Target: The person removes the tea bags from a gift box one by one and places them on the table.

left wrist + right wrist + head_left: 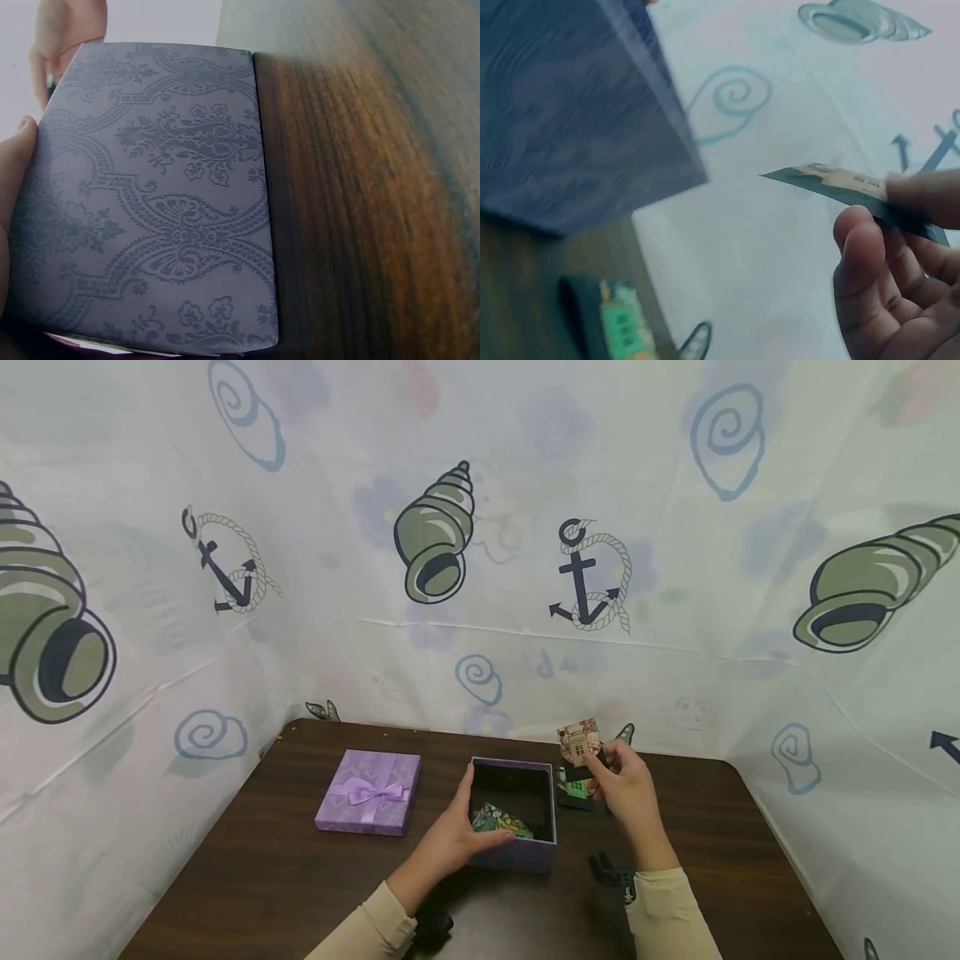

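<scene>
Brown card (578,742), head view, is pinched in right grip (625,787) above tabletop (262,877), right of open purple box (517,857) held by left grip (450,837), bow-topped lid (368,793) farther left; left wrist: box's patterned side, fingertip (26,133) at edge; right wrist: card pinched, green piece (626,330) on tabletop.

Pale cloth (517,602) printed with blue spirals (478,680), grey-green shells (435,533) and roped anchors (583,578) hangs behind and beside the dark brown, wood-grained worktop (247,860).

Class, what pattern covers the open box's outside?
Darker flowers and scrolls on greyish purple; the box shows them best in the left wrist view.
</scene>
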{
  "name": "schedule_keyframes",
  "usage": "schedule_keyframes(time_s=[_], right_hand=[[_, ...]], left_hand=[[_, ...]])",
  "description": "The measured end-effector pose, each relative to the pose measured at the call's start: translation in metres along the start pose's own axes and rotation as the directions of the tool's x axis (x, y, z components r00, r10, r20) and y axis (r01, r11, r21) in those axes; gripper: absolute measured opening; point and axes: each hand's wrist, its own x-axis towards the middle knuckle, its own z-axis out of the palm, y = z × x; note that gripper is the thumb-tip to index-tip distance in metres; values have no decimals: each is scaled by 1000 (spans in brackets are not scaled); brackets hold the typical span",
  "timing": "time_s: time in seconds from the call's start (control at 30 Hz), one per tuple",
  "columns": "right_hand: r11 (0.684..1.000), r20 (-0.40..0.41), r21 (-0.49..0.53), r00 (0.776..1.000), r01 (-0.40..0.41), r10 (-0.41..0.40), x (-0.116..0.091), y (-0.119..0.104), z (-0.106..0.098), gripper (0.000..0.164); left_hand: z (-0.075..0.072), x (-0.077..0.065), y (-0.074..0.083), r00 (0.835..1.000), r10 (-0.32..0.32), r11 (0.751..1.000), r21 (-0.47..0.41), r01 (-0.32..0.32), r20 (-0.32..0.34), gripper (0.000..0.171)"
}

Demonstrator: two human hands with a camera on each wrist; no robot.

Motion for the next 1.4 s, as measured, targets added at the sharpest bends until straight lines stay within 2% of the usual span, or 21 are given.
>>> schedule_keyframes(time_s=[0.23, 0.57, 0.73, 0.93, 1.2, 1.27, 1.4], right_hand=[[990, -99, 127, 992, -63, 75, 6, 36, -10, 41], [975, -196, 197, 970, -103, 142, 8, 90, -43, 50], [976, -253, 173, 952, -129, 171, 7, 114, -62, 46], [971, -348, 177, 912, -162, 215, 7, 135, -84, 34], [945, -385, 257, 876, -202, 292, 4, 160, -112, 24], [934, -377, 286, 871, -213, 314, 4, 165, -115, 27], [933, -336, 252, 881, -256, 333, 2, 174, -113, 37]], left_hand=[[1, 1, -1, 1000, -3, 1000, 2, 3, 0, 138], [0, 1, 0, 1000, -4, 1000, 15, 4, 1, 138], [0, 0, 0, 1000, -10, 1000, 20, 10, 5, 138], [0, 0, -2, 1000, -12, 1000, 16, 12, 2, 137], [2, 1, -2, 1000, 7, 1000, -13, -7, 5, 134], [2, 2, -2, 1000, 7, 1000, -11, -7, 1, 135], [0, 1, -1, 1000, 2, 1000, -4, -2, -2, 135]])
